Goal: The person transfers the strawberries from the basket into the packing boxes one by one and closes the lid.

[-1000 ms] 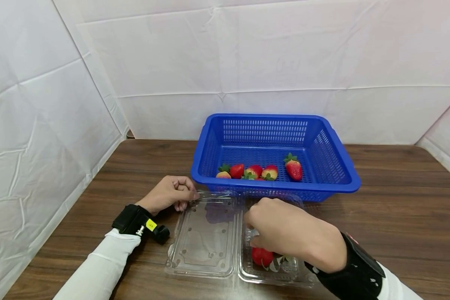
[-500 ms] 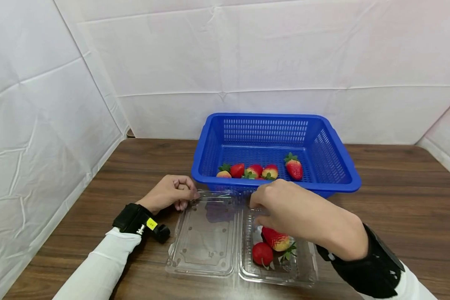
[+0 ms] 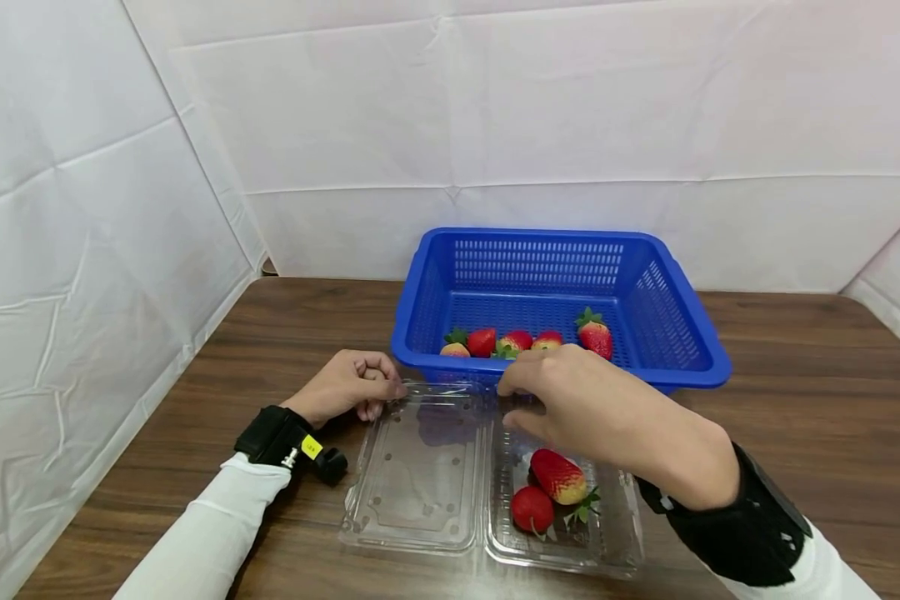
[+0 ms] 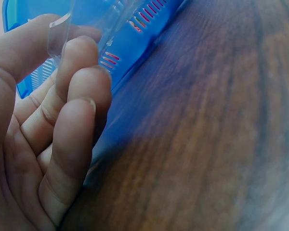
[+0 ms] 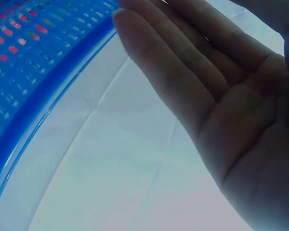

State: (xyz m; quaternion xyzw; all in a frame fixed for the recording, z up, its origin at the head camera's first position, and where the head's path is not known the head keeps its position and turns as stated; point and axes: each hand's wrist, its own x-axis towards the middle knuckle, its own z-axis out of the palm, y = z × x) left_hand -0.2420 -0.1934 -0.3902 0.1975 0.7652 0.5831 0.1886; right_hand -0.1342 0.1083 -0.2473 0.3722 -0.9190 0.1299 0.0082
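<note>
With left hand [image 3: 348,385], pinched corner of clear clamshell [image 3: 420,483]; extended right hand [image 3: 573,396], loosely straight-fingered and unladen, over clamshell's far part; had strawberry [image 3: 557,475] and rounder red fruit [image 3: 532,508] inside, nearside of right hand; had blue basket [image 3: 682,379], bearing further strawberries [image 3: 482,342], just beyond both hands

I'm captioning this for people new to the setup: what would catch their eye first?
Probably the bright blue basket at the back, strawberries inside. In front of it lies an open clear box, its right half holding a strawberry and a rounder red fruit. The left hand pinches the box's far left corner; the right hand is by the basket's near rim.
</note>
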